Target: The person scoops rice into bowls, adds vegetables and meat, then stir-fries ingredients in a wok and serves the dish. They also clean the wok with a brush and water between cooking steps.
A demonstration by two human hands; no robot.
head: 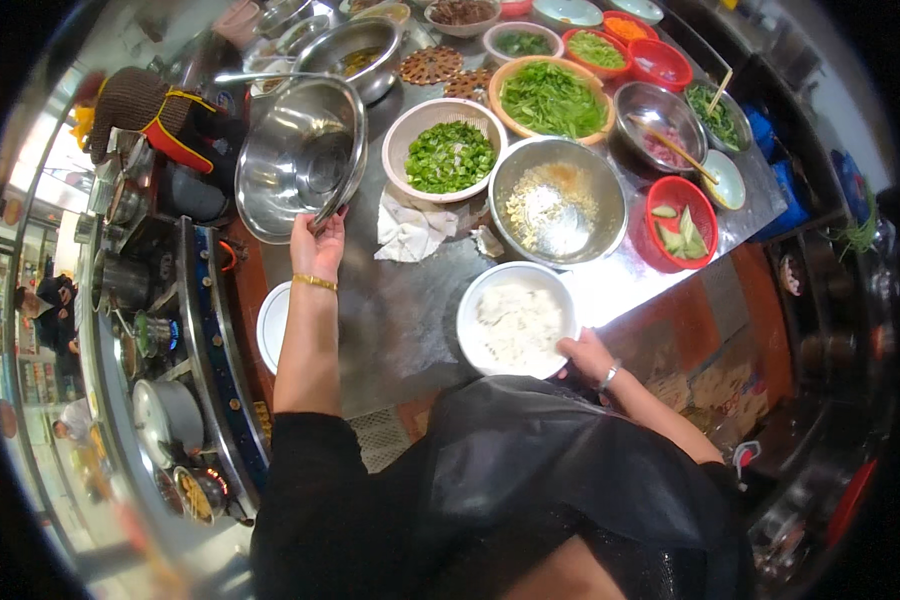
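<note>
My left hand (318,244) grips the near rim of a large stainless steel bowl (274,161), tilted at the table's left edge; no food is visible inside. Low in front of me, my right hand (591,355) holds the right rim of a white bowl (466,341) containing a pale, lumpy or powdery food (519,319). Just beyond it stands a steel bowl (604,232) with chopped pale bits, perhaps garlic, and a brownish powder. A white plastic colander (394,161) of chopped greens (450,157) sits beside a crumpled white cloth (414,229).
The steel table (390,322) carries an orange basin (607,124) of leafy greens, a red basket (709,232) with pale green pieces, and several more bowls. A white lid or plate (271,326) lies left. Lit burners with pots (169,420) line the left; people stand beyond.
</note>
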